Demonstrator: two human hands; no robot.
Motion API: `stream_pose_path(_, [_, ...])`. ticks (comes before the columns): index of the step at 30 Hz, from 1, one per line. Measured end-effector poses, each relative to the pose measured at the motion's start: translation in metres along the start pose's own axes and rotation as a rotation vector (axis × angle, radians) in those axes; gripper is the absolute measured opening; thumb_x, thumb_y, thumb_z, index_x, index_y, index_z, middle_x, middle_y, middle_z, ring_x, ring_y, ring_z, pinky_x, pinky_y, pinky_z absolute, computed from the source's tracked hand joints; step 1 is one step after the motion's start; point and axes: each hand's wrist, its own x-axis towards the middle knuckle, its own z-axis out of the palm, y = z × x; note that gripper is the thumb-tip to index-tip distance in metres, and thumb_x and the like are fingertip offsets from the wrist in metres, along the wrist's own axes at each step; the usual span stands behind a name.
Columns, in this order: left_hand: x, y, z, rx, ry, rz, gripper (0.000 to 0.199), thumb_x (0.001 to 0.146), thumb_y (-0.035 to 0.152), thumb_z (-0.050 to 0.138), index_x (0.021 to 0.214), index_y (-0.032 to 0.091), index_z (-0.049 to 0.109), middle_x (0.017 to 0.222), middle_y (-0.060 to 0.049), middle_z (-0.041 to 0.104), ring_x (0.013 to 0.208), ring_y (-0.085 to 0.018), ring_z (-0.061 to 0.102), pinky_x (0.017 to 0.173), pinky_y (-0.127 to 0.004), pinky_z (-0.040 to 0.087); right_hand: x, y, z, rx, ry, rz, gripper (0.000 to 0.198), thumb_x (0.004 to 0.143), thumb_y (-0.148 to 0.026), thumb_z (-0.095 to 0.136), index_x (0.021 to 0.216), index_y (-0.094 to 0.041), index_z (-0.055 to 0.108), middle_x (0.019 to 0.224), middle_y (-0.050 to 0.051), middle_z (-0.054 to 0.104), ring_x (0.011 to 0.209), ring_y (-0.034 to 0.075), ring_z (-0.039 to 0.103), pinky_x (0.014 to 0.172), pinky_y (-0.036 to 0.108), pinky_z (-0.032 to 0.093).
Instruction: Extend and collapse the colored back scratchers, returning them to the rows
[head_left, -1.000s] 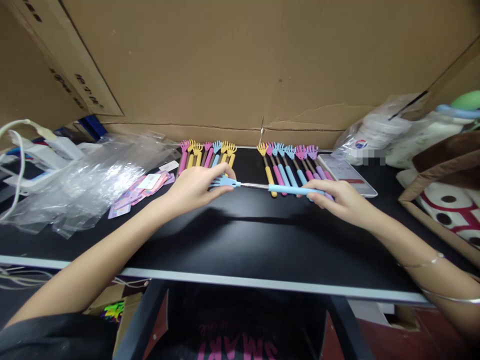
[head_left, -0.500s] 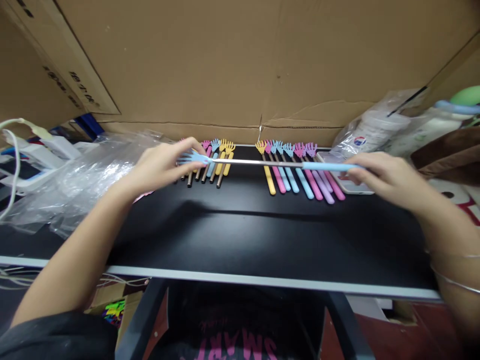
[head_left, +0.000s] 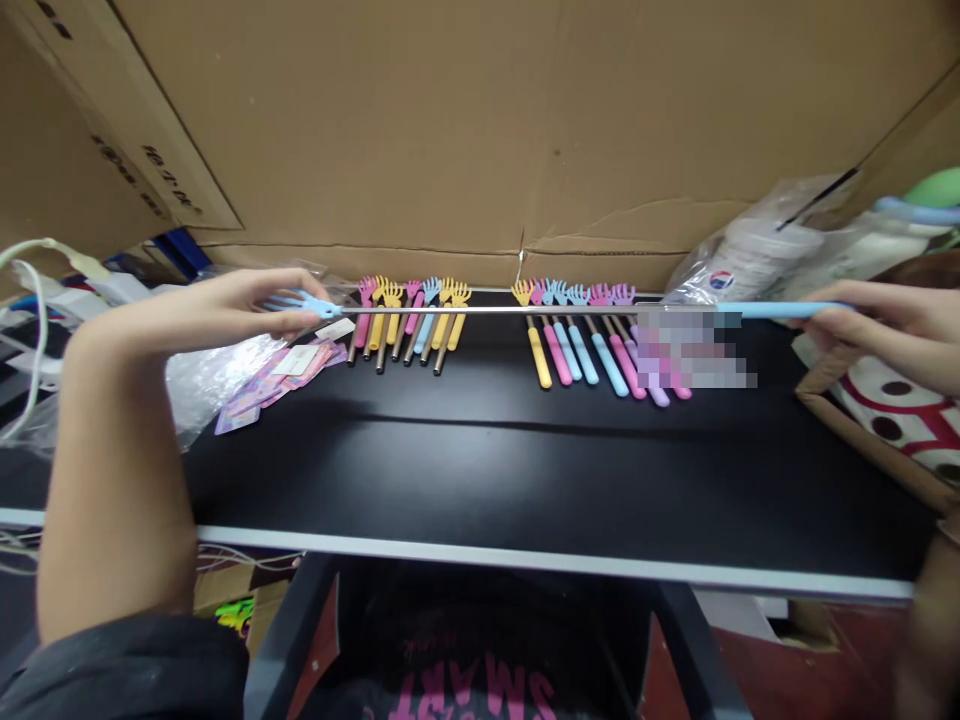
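Observation:
A blue telescopic back scratcher [head_left: 495, 310] is stretched level above the black table, its metal rod drawn out long. My left hand [head_left: 251, 305] pinches its blue claw head, fingers closed round it. At the far right, my right hand [head_left: 885, 325] grips the end of the blue handle. Behind the rod lie two rows of back scratchers: a left group [head_left: 409, 325] in pink, yellow and blue, and a right group [head_left: 574, 340] in yellow, pink, blue and purple. A pixelated patch hides part of the right group.
Printed cards [head_left: 277, 380] and clear plastic bags [head_left: 206, 395] lie at the left, near a white cable [head_left: 34, 350]. A bagged cup [head_left: 765, 250] and a bottle [head_left: 892, 245] stand at the back right. Tall cardboard [head_left: 480, 130] walls the table's back edge.
My hands have moved apart, left hand to the left and right hand to the right, and the scratcher's rod is longer. Printed cards and more of the left row now show.

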Motion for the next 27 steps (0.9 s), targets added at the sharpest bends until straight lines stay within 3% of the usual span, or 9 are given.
stream_pose_path(5, [0.003, -0.010, 0.001, 0.026, -0.025, -0.040, 0.050, 0.083, 0.062, 0.048, 0.111, 0.022, 0.057, 0.099, -0.002, 0.065, 0.091, -0.020, 0.058, 0.076, -0.027, 0.043, 0.002, -0.012, 0.004, 0.053, -0.052, -0.009, 0.065, 0.078, -0.083, 0.036, 0.087, -0.023, 0.059, 0.075, 0.006, 0.064, 0.064, 0.020, 0.059, 0.060, 0.034, 0.044])
stream_pose_path(10, [0.005, -0.006, 0.004, 0.020, 0.043, -0.032, 0.052, 0.084, 0.061, 0.049, 0.116, 0.020, 0.057, 0.115, -0.004, 0.064, 0.100, -0.020, 0.057, 0.083, -0.027, 0.042, 0.004, -0.028, 0.009, 0.075, -0.032, 0.047, 0.054, 0.082, -0.073, 0.041, 0.092, -0.022, 0.057, 0.079, 0.006, 0.064, 0.060, 0.019, 0.058, 0.058, 0.032, 0.043])
stream_pose_path(16, [0.009, -0.005, 0.008, 0.069, 0.103, -0.102, 0.056, 0.084, 0.061, 0.048, 0.121, 0.019, 0.055, 0.113, -0.009, 0.065, 0.090, -0.022, 0.057, 0.079, -0.030, 0.043, 0.012, -0.041, 0.026, 0.100, 0.014, -0.026, 0.038, 0.089, -0.058, 0.043, 0.090, -0.022, 0.054, 0.076, 0.007, 0.064, 0.065, 0.018, 0.054, 0.062, 0.031, 0.040])
stream_pose_path(23, [0.009, -0.003, 0.011, 0.085, 0.128, -0.052, 0.056, 0.087, 0.063, 0.045, 0.117, 0.017, 0.055, 0.108, -0.008, 0.066, 0.090, -0.022, 0.055, 0.075, -0.028, 0.043, 0.016, -0.031, 0.035, 0.163, -0.158, -0.070, 0.062, 0.080, -0.081, 0.039, 0.083, -0.022, 0.056, 0.073, 0.007, 0.062, 0.068, 0.019, 0.055, 0.064, 0.032, 0.042])
stream_pose_path(27, [0.008, 0.002, 0.010, 0.014, 0.100, -0.038, 0.053, 0.086, 0.059, 0.048, 0.116, 0.017, 0.055, 0.104, -0.007, 0.065, 0.086, -0.019, 0.056, 0.072, -0.026, 0.044, 0.015, -0.035, 0.028, 0.243, -0.208, -0.107, 0.062, 0.080, -0.081, 0.041, 0.080, -0.021, 0.057, 0.070, 0.006, 0.060, 0.070, 0.019, 0.057, 0.069, 0.032, 0.043])
